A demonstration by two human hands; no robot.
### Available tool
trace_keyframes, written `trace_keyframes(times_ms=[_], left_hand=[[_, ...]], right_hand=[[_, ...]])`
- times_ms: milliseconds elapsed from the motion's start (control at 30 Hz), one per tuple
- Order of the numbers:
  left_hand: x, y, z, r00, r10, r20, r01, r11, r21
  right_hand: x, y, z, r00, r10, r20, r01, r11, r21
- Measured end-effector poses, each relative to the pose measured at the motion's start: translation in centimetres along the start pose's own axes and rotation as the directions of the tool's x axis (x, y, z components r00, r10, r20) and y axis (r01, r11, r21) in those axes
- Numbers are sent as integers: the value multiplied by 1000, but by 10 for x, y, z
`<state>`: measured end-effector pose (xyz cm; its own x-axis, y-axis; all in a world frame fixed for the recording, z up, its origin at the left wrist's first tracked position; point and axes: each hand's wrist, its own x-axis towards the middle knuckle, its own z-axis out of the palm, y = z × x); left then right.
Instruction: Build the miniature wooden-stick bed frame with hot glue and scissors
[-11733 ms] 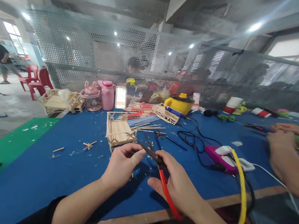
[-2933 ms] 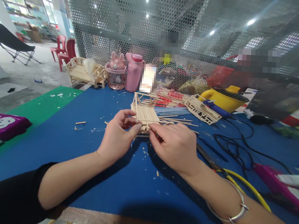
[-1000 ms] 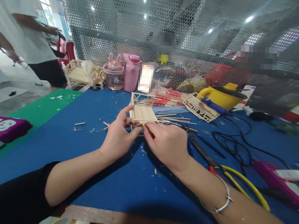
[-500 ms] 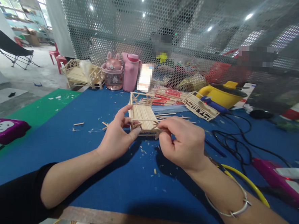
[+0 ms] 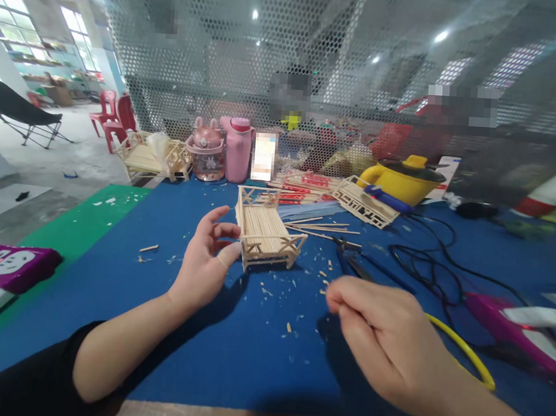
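Note:
A miniature wooden bed (image 5: 265, 229) made of thin sticks stands on the blue table, with crossed sticks in its end frames and a rail along its near end. My left hand (image 5: 207, 254) is at the bed's near left corner, thumb and bent fingers about the post, index finger raised. To the right and closer to me, my right hand (image 5: 383, 340) is closed and apart from the bed. Its fingertips are pressed together; whatever they hold, if anything, is hidden. Dark-jawed pliers (image 5: 354, 260) with blue handles lie just beyond it.
Loose sticks (image 5: 324, 226) lie behind the bed, near a flat stick frame (image 5: 366, 201). A yellow pot (image 5: 402, 181), black cables (image 5: 425, 261) and a purple power strip (image 5: 510, 329) are to the right. A pink bottle (image 5: 238, 152) and another stick model (image 5: 153, 156) stand at the back.
My right hand has left the bed's near rail and moved right and towards me. My left hand has shifted from the near rail to the left corner post.

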<state>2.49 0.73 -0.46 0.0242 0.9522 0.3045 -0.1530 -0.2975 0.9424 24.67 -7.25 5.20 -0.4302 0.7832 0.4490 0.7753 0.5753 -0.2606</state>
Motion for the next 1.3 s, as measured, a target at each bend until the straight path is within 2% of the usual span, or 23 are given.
trace_keyframes(times_ms=[100, 200, 267, 367, 533, 600, 667, 733, 833, 900, 967, 1033, 1133, 1300], left_hand=[[-1, 2, -1, 998, 42, -45, -42, 999, 1], [-1, 3, -1, 996, 50, -80, -49, 999, 10], [-1, 3, -1, 994, 29, -102, -28, 999, 15], [-2, 3, 0, 994, 10, -107, -6, 999, 39], [-4, 3, 2, 996, 7, -86, -4, 999, 35], [-4, 4, 4, 998, -9, -58, 10, 1000, 9], [-4, 5, 5, 999, -34, -13, 34, 999, -26], [-4, 5, 6, 999, -43, 20, 44, 998, -52], [-4, 4, 5, 999, -36, 28, 37, 999, -34], [-3, 2, 4, 999, -40, 19, 40, 999, -1], [-2, 1, 3, 999, -45, 6, 45, 999, 29], [-1, -1, 3, 999, -49, 3, 49, 998, 39], [-1, -4, 5, 998, -60, 11, 60, 998, 33], [-1, -4, 7, 998, -64, 4, 64, 998, 10]], right_hand=[[-52, 14, -6, 985, 165, -42, -167, 984, -55], [-103, 37, -8, 930, 271, -247, -320, 928, -188], [-125, 52, -8, 906, 279, -319, -376, 876, -301], [-135, 70, -5, 916, 257, -308, -374, 823, -428], [-120, 88, -1, 929, 276, -245, -366, 773, -518], [-106, 88, -1, 928, 266, -260, -367, 772, -520], [-85, 78, 2, 925, 226, -305, -351, 814, -462], [-58, 57, 8, 939, 163, -303, -265, 904, -335], [-12, 16, 25, 996, 71, -56, -78, 990, -117], [13, -4, 39, 993, 100, 65, -96, 994, -61], [30, -13, 53, 980, 169, 106, -163, 984, -65], [38, -13, 65, 969, 227, 100, -221, 973, -67], [39, -6, 76, 965, 249, 82, -249, 968, -13], [32, -2, 82, 983, 177, 53, -178, 984, 6]])
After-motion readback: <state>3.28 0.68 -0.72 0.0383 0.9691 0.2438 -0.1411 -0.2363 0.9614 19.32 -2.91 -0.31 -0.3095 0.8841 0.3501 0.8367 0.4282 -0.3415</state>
